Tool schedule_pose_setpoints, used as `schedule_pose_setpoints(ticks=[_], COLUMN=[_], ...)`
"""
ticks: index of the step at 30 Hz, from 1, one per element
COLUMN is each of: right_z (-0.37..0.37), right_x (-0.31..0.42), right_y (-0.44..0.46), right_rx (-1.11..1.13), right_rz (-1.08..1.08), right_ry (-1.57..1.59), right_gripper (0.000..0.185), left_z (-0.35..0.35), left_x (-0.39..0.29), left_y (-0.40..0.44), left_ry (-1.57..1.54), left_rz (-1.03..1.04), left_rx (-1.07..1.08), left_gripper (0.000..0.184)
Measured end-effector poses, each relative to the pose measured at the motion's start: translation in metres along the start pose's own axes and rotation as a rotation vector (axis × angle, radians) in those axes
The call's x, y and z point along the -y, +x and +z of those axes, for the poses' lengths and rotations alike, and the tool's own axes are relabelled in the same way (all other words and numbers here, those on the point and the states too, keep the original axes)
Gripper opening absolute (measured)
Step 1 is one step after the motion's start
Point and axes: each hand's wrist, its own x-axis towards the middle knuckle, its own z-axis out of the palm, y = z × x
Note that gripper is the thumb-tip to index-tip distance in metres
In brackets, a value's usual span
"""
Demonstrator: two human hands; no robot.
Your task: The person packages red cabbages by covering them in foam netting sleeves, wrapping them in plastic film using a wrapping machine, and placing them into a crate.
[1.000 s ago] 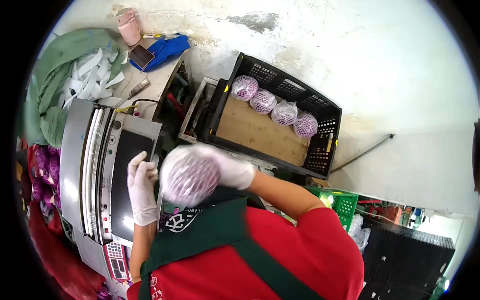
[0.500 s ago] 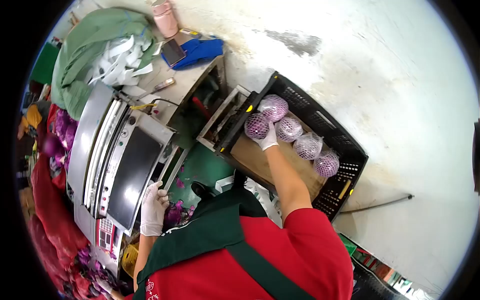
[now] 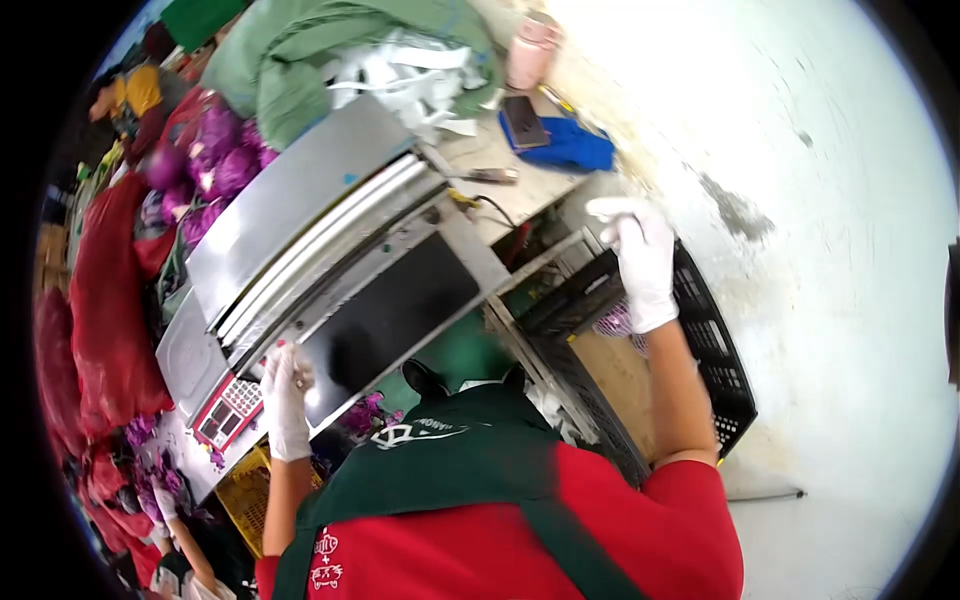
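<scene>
My left hand [image 3: 287,395], in a white glove, is by the front left of a film wrapping machine [image 3: 385,310], near its control strip. Its fingers are bent and blurred, so whether they hold anything is unclear. My right hand [image 3: 640,255], also gloved, is raised over the far end of a black plastic crate [image 3: 705,330]. Its fingers point left, partly stretched, with nothing visible in them. Behind my right wrist, a purple round head in white netting [image 3: 613,319] shows inside the crate; my arm hides much of the interior.
A red-keyed scale panel [image 3: 228,410] sits left of the machine. Behind are a pink bottle [image 3: 532,50], a phone [image 3: 523,122], a blue cloth [image 3: 570,146] and a green sack [image 3: 290,70]. Purple cabbages [image 3: 225,155] lie far left. Another person's gloved hand [image 3: 163,500] shows lower left.
My right hand has left the netted heads and risen above the crate's far end. My left hand has moved to the machine's control strip. The view has turned left.
</scene>
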Motion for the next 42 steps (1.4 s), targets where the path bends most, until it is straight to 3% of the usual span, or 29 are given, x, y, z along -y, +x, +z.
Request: schedule_pose_setpoints(ticks=[1, 3, 4, 5, 8, 10, 14, 19, 21, 23, 26, 27, 28, 29, 30, 31, 32, 33, 34, 35, 36, 42], right_z=[0.019, 0.079, 0.096, 0.113, 0.136, 0.129, 0.097, 0.077, 0.069, 0.053, -0.026, -0.054, -0.084, -0.115, -0.143, -0.159, -0.165, -0.171, -0.171, -0.170, -0.165, -0.167], right_x=[0.044, 0.138, 0.193, 0.217, 0.219, 0.209, 0.209, 0.224, 0.232, 0.223, 0.121, 0.079, 0.021, -0.040, -0.106, -0.161, -0.196, -0.235, -0.273, -0.281, -0.284, -0.323], right_y=[0.014, 0.026, 0.022, 0.011, -0.020, -0.034, -0.046, -0.057, -0.049, -0.024, 0.038, 0.035, 0.029, 0.015, -0.006, -0.037, -0.059, -0.078, -0.097, -0.102, -0.105, -0.103], right_rx=[0.258, 0.497, 0.640, 0.821, 1.206, 1.261, 1.105, 0.797, 0.513, 0.078, -0.046, -0.164, -0.326, -0.336, -0.379, -0.418, -0.379, -0.304, -0.289, -0.194, -0.158, -0.007], right_rz=[-0.082, -0.680, -0.876, -0.937, -0.712, -0.518, -0.166, 0.033, 0.101, 0.129, -0.313, -0.083, -0.013, 0.029, 0.242, 0.160, 0.340, 0.558, 0.597, 0.749, 0.757, 0.924], right_ry=[-0.008, -0.164, -0.498, -0.595, -0.627, -0.616, -0.596, -0.502, -0.467, -0.406, -0.363, -0.344, -0.391, -0.473, -0.694, -0.805, -0.822, -0.853, -0.925, -0.945, -1.049, -0.986], right_gripper=[0.034, 0.013, 0.018, 0.017, 0.016, 0.015, 0.014, 0.013, 0.012, 0.012, 0.022, 0.021, 0.017, 0.014, 0.014, 0.015, 0.015, 0.022, 0.035, 0.053, 0.067, 0.082], left_z=[-0.006, -0.024, -0.029, -0.023, -0.045, -0.055, -0.069, -0.075, -0.087, -0.052, -0.028, -0.023, -0.015, -0.009, 0.005, 0.020, 0.031, 0.038, 0.047, 0.069, 0.077, 0.127], left_x=[-0.015, -0.045, -0.057, -0.076, -0.082, -0.086, -0.080, -0.085, -0.085, -0.098, -0.106, -0.105, -0.104, -0.102, -0.099, -0.100, -0.098, -0.095, -0.094, -0.093, -0.094, -0.094], left_y=[0.012, 0.040, 0.051, 0.050, 0.080, 0.087, 0.086, 0.074, 0.082, 0.070, 0.070, 0.071, 0.070, 0.076, 0.076, 0.072, 0.073, 0.077, 0.079, 0.070, 0.071, 0.048], left_ry=[0.069, 0.125, 0.114, 0.121, 0.126, 0.115, 0.120, 0.064, 0.088, 0.173, 0.087, 0.107, 0.130, 0.154, 0.180, 0.197, 0.233, 0.248, 0.262, 0.296, 0.329, 0.339], left_rz=[0.077, 0.175, 0.200, 0.129, 0.213, 0.221, 0.162, 0.224, 0.162, 0.337, 0.294, 0.277, 0.260, 0.241, 0.228, 0.186, 0.173, 0.155, 0.137, 0.142, 0.141, 0.106], left_rx=[0.037, 0.065, 0.078, -0.009, 0.038, 0.057, -0.004, -0.093, -0.136, -0.110, -0.027, 0.000, 0.023, 0.053, 0.080, 0.109, 0.143, 0.163, 0.182, 0.128, 0.183, 0.221], left_gripper=[0.022, 0.023, 0.024, 0.025, 0.024, 0.022, 0.024, 0.025, 0.026, 0.027, 0.028, 0.028, 0.028, 0.028, 0.027, 0.028, 0.028, 0.029, 0.029, 0.030, 0.031, 0.033])
